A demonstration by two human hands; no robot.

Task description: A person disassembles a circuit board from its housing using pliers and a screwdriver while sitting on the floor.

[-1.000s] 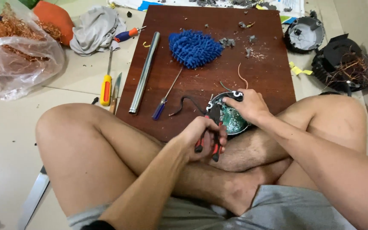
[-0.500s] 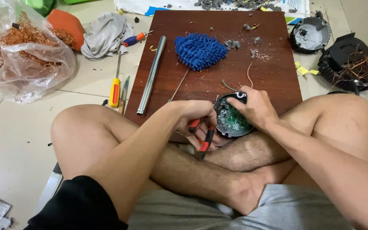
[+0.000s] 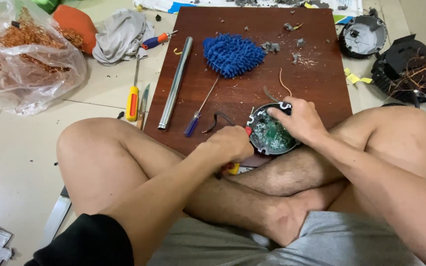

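- The person sits cross-legged on the tiled floor with the near edge of a dark brown wooden board (image 3: pixel 321 64) against the shins; all places below are given relative to this board.
- The right hand (image 3: pixel 299 120) is closed over the far right rim of a round black housing (image 3: pixel 271 133), whose green circuit board faces up. The housing rests at the board's near edge, tipped slightly toward the person.
- The left hand (image 3: pixel 230 144) is clenched around a red-and-yellow-handled tool (image 3: pixel 232 168) (its working end is hidden behind the knuckles), just left of the housing and touching its rim.
- Change from the frame half a second earlier: the left hand then showed red handles pointing down toward the legs; now the fist has turned over them, so only a red tip by the housing and a yellow end below the hand remain visible. In judgement, the tool has been pressed in closer against the housing's rim.
- The right hand's hold on the housing is unchanged, and the housing has not left the near edge.
- On the board lie a blue microfibre duster head (image 3: pixel 232 53) at the far centre, a steel tube (image 3: pixel 175 83) along the left side and a blue-handled screwdriver (image 3: pixel 198 116) near the middle.
- Left of the board, on the floor: a yellow-handled screwdriver (image 3: pixel 132 101), a grey cloth (image 3: pixel 119 37) and a clear bag of copper wire (image 3: pixel 25 59).
- Right of the board: an opened grey casing (image 3: pixel 363 34) and a black motor part with copper winding (image 3: pixel 410 69), both as before.
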